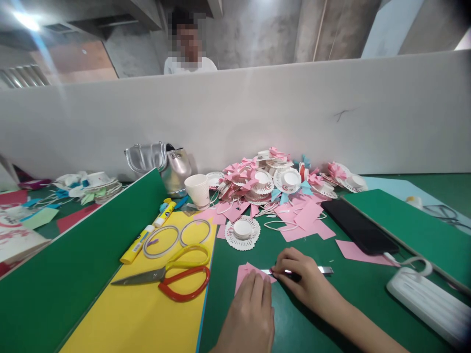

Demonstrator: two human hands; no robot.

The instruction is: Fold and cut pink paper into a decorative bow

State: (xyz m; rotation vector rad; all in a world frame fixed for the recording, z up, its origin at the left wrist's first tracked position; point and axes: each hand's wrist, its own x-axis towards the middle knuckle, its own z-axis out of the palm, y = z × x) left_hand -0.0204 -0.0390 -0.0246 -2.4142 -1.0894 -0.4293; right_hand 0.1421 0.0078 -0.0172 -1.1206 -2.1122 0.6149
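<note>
My right hand [300, 274] is closed around a craft knife [326, 270], whose metal end sticks out to the right. Its thin blade points left and meets the edge of a small piece of pink paper [242, 274]. On that paper my left hand [252, 306] lies flat, fingers stretched out and close together, covering part of it. The paper looks folded or layered; I cannot tell which. Just beyond both hands sits a white frilled paper disc with a raised round centre [243, 229].
Scissors [184, 272], tape rolls [161, 241] and glue sticks [137, 245] lie on yellow card [147, 318] at left. Behind are a paper cup [197, 190] and piled paper crafts [253, 179]. A phone [358, 226] and white power strip [429, 299] are right. A person [189, 63] is beyond the partition.
</note>
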